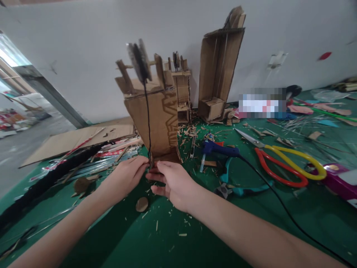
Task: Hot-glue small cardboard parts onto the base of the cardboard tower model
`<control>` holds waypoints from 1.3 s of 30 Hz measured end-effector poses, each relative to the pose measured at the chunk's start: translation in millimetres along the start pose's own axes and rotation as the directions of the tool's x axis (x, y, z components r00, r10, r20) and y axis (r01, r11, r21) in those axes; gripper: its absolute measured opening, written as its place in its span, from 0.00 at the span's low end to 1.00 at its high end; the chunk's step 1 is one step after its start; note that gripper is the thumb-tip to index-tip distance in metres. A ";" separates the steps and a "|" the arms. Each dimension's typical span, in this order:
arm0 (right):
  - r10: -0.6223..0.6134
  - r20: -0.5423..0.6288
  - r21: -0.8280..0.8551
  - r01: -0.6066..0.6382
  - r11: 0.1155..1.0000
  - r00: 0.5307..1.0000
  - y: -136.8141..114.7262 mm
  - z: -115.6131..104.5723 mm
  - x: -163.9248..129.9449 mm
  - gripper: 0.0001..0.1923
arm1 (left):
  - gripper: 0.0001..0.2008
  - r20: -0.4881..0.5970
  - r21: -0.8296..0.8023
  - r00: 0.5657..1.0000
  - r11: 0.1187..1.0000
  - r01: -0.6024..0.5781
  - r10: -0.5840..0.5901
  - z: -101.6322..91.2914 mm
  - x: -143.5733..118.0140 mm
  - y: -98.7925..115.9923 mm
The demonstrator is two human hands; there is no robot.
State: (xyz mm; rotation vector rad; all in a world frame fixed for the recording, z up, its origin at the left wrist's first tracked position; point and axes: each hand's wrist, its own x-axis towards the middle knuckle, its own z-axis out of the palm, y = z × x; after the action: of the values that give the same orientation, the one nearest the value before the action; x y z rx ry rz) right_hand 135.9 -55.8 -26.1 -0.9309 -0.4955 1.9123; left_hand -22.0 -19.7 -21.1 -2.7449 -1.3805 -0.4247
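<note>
A cardboard tower (152, 119) stands in front of me, with a spool (138, 61) on a stick axle between two uprights at its top. From the spool a black cord (148, 119) runs down the tower's front to my fingertips. My left hand (125, 180) pinches around the cord's lower end, just ahead of the tower's base. Close against it, my right hand (177, 184) has thumb and index finger closed at the same spot, its other fingers loosely curled. The very end of the cord is hidden by my fingers. A small cardboard disc (142, 204) lies below my hands.
Two more cardboard structures (220, 70) stand by the wall. To the right lie a blue glue gun (220, 149), teal-handled pliers (224, 190) and large scissors (281, 156). Sticks and a black bundle (55, 178) lie left. Scraps litter the green table (200, 238).
</note>
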 end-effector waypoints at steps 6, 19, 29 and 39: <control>-0.033 -0.129 -0.087 0.021 0.996 0.991 -4.2 3.2 6.4 0.06 | 0.10 0.058 -0.030 0.997 0.998 0.053 -0.051 -5.3 1.3 12.6; 0.038 -0.101 -0.074 -0.046 0.996 0.994 -9.0 -2.8 5.6 0.05 | 0.11 0.153 -0.162 0.988 0.985 0.056 -0.031 -10.2 1.2 15.1; 0.029 -0.117 -0.106 -0.041 0.993 0.993 -8.0 -2.5 3.5 0.05 | 0.11 0.143 -0.171 0.987 0.980 0.098 -0.074 -9.3 -4.5 24.9; 0.088 -0.104 -0.194 -0.107 0.975 0.991 -15.5 -4.0 2.9 0.05 | 0.12 0.192 -0.182 0.980 0.980 0.079 -0.043 -1.1 -8.0 16.6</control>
State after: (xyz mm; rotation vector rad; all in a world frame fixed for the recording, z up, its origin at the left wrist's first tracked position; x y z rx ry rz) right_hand 147.0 -45.8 -19.6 -1.1897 -0.6024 1.9203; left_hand -13.5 -36.1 -20.7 -2.9686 -1.5457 -0.3218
